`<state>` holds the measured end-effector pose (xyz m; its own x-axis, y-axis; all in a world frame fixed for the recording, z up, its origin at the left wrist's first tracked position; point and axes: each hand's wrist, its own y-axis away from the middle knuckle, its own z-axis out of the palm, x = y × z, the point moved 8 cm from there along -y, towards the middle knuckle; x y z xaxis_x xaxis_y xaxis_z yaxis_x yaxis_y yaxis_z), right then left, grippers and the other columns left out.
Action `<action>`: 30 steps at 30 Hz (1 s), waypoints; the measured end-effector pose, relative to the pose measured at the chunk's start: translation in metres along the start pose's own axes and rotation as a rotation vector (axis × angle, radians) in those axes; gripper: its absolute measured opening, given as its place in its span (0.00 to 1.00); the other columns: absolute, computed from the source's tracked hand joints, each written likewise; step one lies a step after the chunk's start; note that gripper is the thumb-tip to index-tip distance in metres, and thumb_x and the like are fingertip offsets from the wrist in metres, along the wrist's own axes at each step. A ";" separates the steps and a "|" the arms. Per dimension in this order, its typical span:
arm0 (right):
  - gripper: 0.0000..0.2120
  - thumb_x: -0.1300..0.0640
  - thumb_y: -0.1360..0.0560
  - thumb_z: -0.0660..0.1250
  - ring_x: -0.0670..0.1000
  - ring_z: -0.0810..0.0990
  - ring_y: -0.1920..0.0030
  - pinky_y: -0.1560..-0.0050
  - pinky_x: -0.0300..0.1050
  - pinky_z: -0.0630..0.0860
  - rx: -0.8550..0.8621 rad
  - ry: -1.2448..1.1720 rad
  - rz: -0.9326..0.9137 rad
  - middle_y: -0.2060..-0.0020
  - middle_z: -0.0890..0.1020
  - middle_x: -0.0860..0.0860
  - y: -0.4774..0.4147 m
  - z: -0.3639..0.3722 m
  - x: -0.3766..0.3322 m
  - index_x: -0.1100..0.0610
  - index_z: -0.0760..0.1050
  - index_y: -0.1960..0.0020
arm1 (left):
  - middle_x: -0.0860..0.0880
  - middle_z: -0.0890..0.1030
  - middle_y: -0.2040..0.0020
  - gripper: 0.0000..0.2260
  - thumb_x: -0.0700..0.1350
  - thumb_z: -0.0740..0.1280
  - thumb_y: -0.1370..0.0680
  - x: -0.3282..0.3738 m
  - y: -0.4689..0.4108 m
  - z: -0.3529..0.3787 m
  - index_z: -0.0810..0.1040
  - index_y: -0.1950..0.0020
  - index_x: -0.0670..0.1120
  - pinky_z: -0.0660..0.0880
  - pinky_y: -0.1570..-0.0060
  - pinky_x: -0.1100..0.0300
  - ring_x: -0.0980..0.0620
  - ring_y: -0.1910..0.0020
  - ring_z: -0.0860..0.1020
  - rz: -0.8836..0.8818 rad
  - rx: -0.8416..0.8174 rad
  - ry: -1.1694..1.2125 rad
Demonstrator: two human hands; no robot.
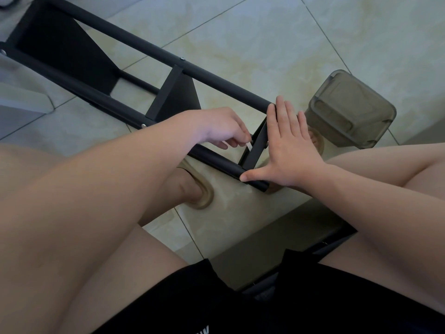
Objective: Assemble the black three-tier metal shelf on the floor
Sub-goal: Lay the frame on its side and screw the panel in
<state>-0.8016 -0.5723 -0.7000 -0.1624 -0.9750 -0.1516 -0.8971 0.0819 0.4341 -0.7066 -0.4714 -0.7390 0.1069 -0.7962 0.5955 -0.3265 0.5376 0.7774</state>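
The black metal shelf frame (149,48) lies on its side across the tiled floor, from the upper left down to the middle. Two long tubes carry black shelf panels between them. My right hand (287,143) lies flat with straight fingers against the nearest panel (256,147), fingertips on the far tube and thumb on the near tube (216,160). My left hand (216,126) pinches a small silvery tool (248,145) at a screw where that panel meets the near tube.
A translucent grey plastic container (349,109) stands on the floor just right of the frame's end. My bare knees and sandalled feet frame the work area. A grey stool or seat edge (265,249) is under me. A grey object (21,102) sits at far left.
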 end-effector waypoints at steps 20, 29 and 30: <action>0.75 0.13 0.46 0.54 0.60 0.31 0.20 0.22 0.58 0.33 0.009 0.011 0.001 0.20 0.33 0.60 -0.001 0.001 0.001 0.63 0.33 0.19 | 0.52 0.85 0.65 0.02 0.42 0.72 0.22 0.006 -0.006 0.000 0.83 0.53 0.48 0.77 0.63 0.66 0.59 0.65 0.83 0.037 0.167 0.173; 0.75 0.13 0.45 0.56 0.59 0.31 0.20 0.22 0.57 0.32 0.016 0.012 -0.002 0.20 0.32 0.60 -0.002 0.001 0.001 0.63 0.32 0.19 | 0.52 0.86 0.65 0.04 0.42 0.70 0.22 0.005 -0.001 0.004 0.83 0.55 0.47 0.76 0.63 0.64 0.59 0.64 0.84 -0.001 0.083 -0.007; 0.75 0.13 0.45 0.56 0.59 0.31 0.20 0.23 0.57 0.32 0.016 0.014 -0.002 0.20 0.32 0.60 -0.002 0.001 0.001 0.63 0.32 0.19 | 0.52 0.86 0.65 0.03 0.42 0.70 0.22 0.005 -0.001 0.004 0.83 0.55 0.47 0.76 0.62 0.63 0.59 0.64 0.84 -0.006 0.081 0.000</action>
<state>-0.8003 -0.5729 -0.7017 -0.1552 -0.9779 -0.1403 -0.9040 0.0833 0.4193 -0.7097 -0.4775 -0.7376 0.1091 -0.7992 0.5911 -0.4003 0.5090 0.7620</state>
